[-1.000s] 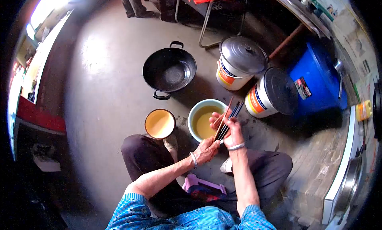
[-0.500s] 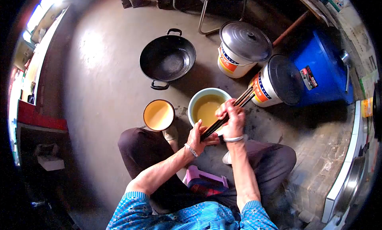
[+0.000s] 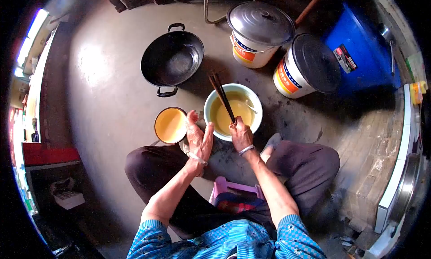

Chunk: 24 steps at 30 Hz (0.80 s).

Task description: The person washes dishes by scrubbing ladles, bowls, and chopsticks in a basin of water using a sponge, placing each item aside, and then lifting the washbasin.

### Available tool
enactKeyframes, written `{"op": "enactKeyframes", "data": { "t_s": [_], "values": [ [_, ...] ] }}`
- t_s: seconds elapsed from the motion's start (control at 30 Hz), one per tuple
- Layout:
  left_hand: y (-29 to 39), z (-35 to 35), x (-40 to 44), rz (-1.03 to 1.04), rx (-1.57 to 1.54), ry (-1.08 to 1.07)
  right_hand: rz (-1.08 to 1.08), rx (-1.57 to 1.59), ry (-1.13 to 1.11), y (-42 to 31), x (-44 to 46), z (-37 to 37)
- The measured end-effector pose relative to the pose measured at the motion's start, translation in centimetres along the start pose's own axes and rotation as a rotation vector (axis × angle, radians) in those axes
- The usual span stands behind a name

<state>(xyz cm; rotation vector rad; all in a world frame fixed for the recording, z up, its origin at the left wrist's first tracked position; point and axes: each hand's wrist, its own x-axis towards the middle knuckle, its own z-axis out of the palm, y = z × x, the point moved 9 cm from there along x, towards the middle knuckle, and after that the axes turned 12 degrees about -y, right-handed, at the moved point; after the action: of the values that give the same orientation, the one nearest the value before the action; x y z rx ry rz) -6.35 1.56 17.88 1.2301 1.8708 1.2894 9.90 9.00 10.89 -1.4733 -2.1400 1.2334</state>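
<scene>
My right hand [image 3: 241, 134] is closed around the lower end of a bundle of dark chopsticks [image 3: 223, 96]. The bundle slants up and away over a pale basin [image 3: 258, 120] of cloudy yellowish water. My left hand [image 3: 200, 140] is open, fingers apart and holding nothing, between the basin and a dark-rimmed enamel bowl [image 3: 170, 125]. The bowl looks yellow-orange inside; I cannot tell if it holds liquid. Some pale, slim object [image 3: 251, 107] shows at the right inside the basin, too small to name.
Beyond the bowl, a black two-handled wok [image 3: 175, 59] sits on the floor. Two white buckets [image 3: 244, 52] [image 3: 287, 82] with lids stand at the upper right, beside a large blue tub [image 3: 359, 48]. A pink stool [image 3: 220, 187] is between my legs.
My hands have separated: the left has let go of the chopsticks and opened to the left. My right hand has swung the bundle so it points up and left. The view has shifted slightly.
</scene>
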Motion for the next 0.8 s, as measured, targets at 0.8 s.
{"op": "enactKeyframes", "data": {
  "t_s": [0.8],
  "values": [
    [-9.2, 6.7, -1.1, 0.084, 0.489, -1.196, -0.162, 0.105, -0.336, 7.0, 7.1, 2.8]
  ]
}}
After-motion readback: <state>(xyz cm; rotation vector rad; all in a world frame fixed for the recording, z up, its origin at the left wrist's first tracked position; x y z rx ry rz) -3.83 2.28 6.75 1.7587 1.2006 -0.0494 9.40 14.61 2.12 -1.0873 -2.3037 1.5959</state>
